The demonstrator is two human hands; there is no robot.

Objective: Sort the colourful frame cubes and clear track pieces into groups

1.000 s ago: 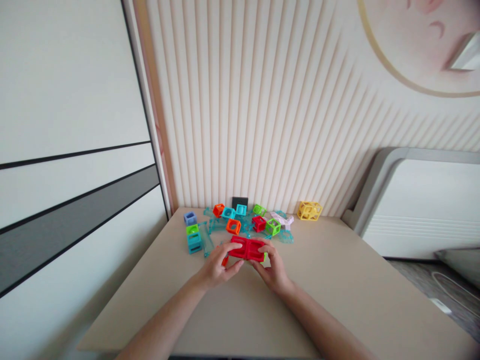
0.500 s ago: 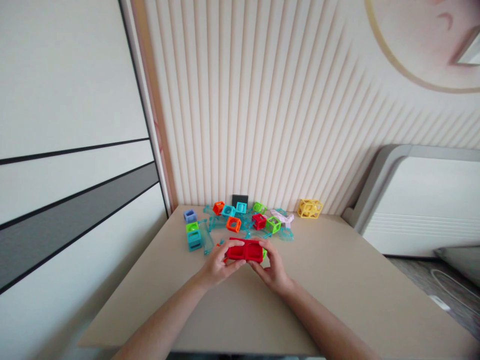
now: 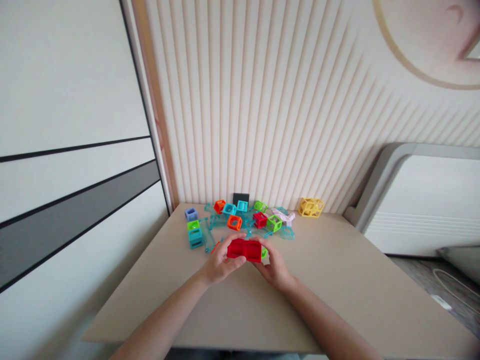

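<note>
Two red open-sided cube blocks, joined side by side, are held up over the table in front of me. Round their left end my left hand is closed, fingers on top and thumb along the lower front. My right hand grips the right end, fingers over the top edge and thumb underneath. Part of a green block shows by the right fingers; whether it touches the red blocks I cannot tell. Some orange piece peeks out behind the left hand, mostly hidden.
Toward the wall on the beige table lie clear teal track pieces, orange, red and green cubes, and a pale pink piece. A stacked teal cube sits left, a yellow block right.
The red blocks have tilted slightly in my hands, and the fingers have shifted a little along their top edge. Both hands keep their hold.
</note>
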